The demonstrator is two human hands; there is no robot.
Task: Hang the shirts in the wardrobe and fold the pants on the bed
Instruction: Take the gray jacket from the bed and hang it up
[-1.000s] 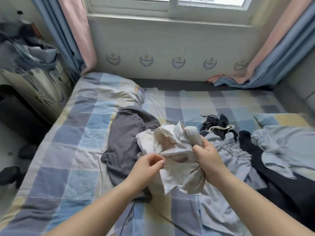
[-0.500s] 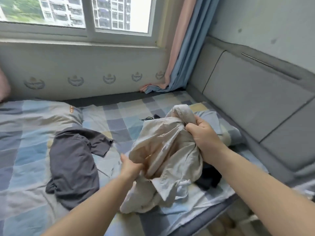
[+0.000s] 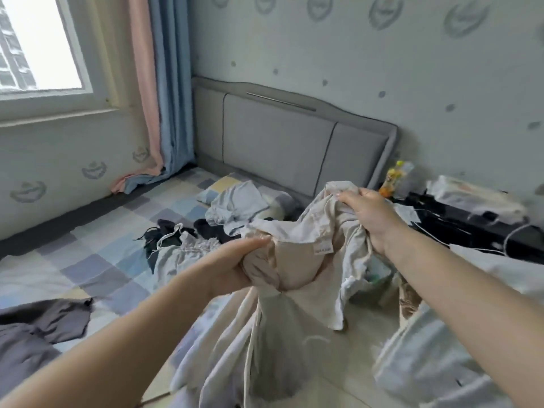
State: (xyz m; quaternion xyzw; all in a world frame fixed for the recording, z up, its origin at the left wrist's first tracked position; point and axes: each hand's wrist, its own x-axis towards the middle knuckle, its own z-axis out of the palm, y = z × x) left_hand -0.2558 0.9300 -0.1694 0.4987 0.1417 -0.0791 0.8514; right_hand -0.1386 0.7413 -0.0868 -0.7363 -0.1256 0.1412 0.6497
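1. The cream shirt point(image 3: 297, 260) is off the bed point(image 3: 97, 260), held up in the air over its near edge, between the two hands.
2. The left hand point(image 3: 226, 269) grips a bunched fold low on the shirt's left side, fingers curled round the cloth. The right hand point(image 3: 368, 213) holds the upper edge, higher and farther out toward the headboard point(image 3: 294, 142), its fingers also clenched on fabric.
3. The collar, with its small label point(image 3: 323, 249), lies between the hands, and the body of the shirt hangs down toward the person. By my guess, the left hand is nearer the label.
4. The wardrobe is not in view, nor any hanger.
5. The sleeves are lost in the folds. The lower hem is blurred and cut off at the bottom.
6. Other clothes lie in a heap point(image 3: 188, 240) mid-bed, too tangled to sort shirts from pants.
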